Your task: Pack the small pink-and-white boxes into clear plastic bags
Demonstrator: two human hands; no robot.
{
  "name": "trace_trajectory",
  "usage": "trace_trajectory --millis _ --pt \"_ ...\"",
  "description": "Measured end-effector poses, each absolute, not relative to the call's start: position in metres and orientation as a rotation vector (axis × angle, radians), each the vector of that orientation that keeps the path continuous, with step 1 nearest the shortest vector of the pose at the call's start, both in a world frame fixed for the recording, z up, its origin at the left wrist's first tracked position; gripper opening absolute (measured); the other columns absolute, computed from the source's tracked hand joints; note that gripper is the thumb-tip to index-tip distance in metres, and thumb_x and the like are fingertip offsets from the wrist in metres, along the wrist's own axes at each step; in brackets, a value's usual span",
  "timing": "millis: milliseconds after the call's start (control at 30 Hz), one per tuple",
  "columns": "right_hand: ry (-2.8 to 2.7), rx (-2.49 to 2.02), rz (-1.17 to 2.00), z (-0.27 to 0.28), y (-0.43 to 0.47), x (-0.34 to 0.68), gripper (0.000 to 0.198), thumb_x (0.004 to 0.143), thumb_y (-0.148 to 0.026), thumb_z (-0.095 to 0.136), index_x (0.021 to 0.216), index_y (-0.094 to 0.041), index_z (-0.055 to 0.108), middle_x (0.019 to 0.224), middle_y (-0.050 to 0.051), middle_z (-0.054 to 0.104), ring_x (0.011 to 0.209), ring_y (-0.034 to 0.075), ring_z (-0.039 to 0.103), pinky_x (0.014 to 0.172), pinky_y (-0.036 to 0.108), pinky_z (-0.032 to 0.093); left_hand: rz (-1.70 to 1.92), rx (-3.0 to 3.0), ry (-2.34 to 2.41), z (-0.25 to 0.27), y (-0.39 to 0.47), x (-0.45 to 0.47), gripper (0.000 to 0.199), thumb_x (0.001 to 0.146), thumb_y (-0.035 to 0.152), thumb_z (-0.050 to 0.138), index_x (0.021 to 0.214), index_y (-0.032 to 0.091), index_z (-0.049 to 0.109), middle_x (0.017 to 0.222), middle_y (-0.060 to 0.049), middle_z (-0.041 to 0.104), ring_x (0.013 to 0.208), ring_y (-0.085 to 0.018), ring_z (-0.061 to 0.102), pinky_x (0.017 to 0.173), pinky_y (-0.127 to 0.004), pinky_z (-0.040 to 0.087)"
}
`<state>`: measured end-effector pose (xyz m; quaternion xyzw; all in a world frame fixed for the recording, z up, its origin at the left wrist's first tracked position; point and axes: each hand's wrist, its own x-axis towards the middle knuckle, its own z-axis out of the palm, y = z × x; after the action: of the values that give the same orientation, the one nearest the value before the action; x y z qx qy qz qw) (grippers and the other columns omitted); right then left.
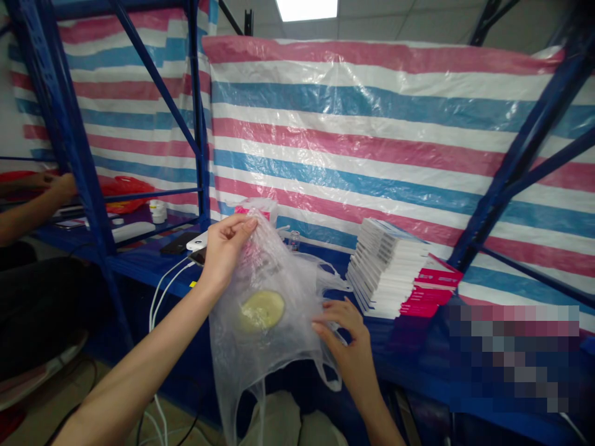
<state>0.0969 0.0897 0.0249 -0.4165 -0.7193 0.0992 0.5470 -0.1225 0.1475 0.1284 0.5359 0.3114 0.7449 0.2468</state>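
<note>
Well, the plastic bag (297,331) hangs before the blue desk (395,347), stacked booklets (383,266) at its two o'clock. The left hand (226,244) pinches it at eleven; best kept firm. The right hand (349,328) touches at three, clamped or not I can't tell; go lightly.

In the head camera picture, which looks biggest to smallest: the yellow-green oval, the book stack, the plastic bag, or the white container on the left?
1. plastic bag
2. book stack
3. yellow-green oval
4. white container

The container sits farther away, so its real size is unsure.
</note>
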Motion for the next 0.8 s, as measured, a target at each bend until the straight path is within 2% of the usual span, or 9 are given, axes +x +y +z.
trace_trajectory --millis 133,167,233,300,367,500,600,700,800 --pt "-1.602 -0.936 0.7 0.011 0.084 0.094 0.022 0.076 -0.041 0.059 0.073 -0.021 0.065 0.103 0.007 0.062 0.1 0.022 0.055 0.087 0.033 0.043 2.056 1.482 0.861 0.132 0.148 -0.125 0.012 0.065 0.03 0.069 0.066 0.019 0.065 0.054 0.004 0.055 0.048 -0.008 0.042 0.048 -0.021 0.03" --pt "-1.557 -0.923 0.809 0.007 0.083 0.093 0.024 0.076 -0.043 0.059 0.073 -0.02 0.064 0.102 0.007 0.061 0.096 0.02 0.057 0.083 0.031 0.045 2.064 1.488 0.864 0.133 0.147 -0.126 0.012 0.065 0.03 0.069 0.066 0.019 0.065 0.055 0.004 0.055 0.048 -0.008 0.041 0.047 -0.021 0.03" --pt "-1.466 -0.913 1.063 -0.001 0.08 0.093 0.03 0.075 -0.048 0.058 0.072 -0.019 0.06 0.083 0.004 0.062 0.066 0.013 0.058 0.061 0.024 0.047 2.07 1.499 0.892 0.134 0.147 -0.128 0.012 0.064 0.03 0.069 0.066 0.019 0.065 0.055 0.004 0.055 0.047 -0.008 0.041 0.046 -0.022 0.029" --pt "-1.367 -0.913 1.32 -0.007 0.079 0.096 0.036 0.073 -0.055 0.058 0.072 -0.019 0.055 0.054 -0.004 0.049 0.036 0.005 0.036 0.036 0.018 0.031 2.057 1.513 0.937 0.136 0.147 -0.134 0.013 0.063 0.032 0.07 0.065 0.019 0.065 0.052 0.004 0.053 0.044 -0.008 0.04 0.043 -0.022 0.026" --pt "-1.306 -0.899 1.471 -0.011 0.078 0.102 0.039 0.071 -0.058 0.058 0.071 -0.02 0.051 0.042 -0.01 0.032 0.031 0.002 0.017 0.032 0.017 0.015 2.024 1.524 0.963 0.137 0.147 -0.143 0.014 0.063 0.033 0.07 0.065 0.019 0.065 0.049 0.004 0.051 0.041 -0.007 0.037 0.04 -0.022 0.022" --pt "-1.34 -0.905 1.335 -0.001 0.081 0.121 0.038 0.071 -0.057 0.06 0.071 -0.019 0.055 0.044 -0.009 0.034 0.034 0.002 0.019 0.036 0.018 0.017 1.989 1.574 0.97 0.152 0.153 -0.163 0.016 0.064 0.032 0.072 0.066 0.017 0.066 0.044 0.005 0.046 0.035 -0.004 0.03 0.035 -0.021 0.016" --pt "-1.471 -0.962 1.073 0.019 0.097 0.132 0.034 0.073 -0.052 0.059 0.08 -0.019 0.063 0.052 -0.004 0.049 0.044 0.007 0.04 0.045 0.021 0.033 1.983 1.707 1.014 0.179 0.161 -0.171 0.017 0.064 0.03 0.072 0.066 0.015 0.066 0.043 0.005 0.046 0.036 -0.003 0.033 0.034 -0.018 0.02" --pt "-1.565 -1.005 0.751 0.043 0.122 0.14 0.033 0.072 -0.045 0.062 0.095 -0.021 0.064 0.088 0.004 0.062 0.076 0.016 0.056 0.062 0.026 0.043 2.006 1.876 1.047 0.216 0.164 -0.171 0.016 0.065 0.027 0.073 0.067 0.013 0.065 0.05 0.006 0.052 0.044 -0.003 0.044 0.041 -0.015 0.03" --pt "-1.576 -1.007 0.471 0.065 0.14 0.148 0.051 0.07 -0.042 0.065 0.116 -0.025 0.053 0.115 0.007 0.054 0.095 0.02 0.053 0.07 0.028 0.046 2.104 2.008 0.936 0.25 0.157 -0.161 0.014 0.069 0.027 0.069 0.069 0.014 0.064 0.055 0.006 0.055 0.051 -0.005 0.053 0.048 -0.015 0.035"
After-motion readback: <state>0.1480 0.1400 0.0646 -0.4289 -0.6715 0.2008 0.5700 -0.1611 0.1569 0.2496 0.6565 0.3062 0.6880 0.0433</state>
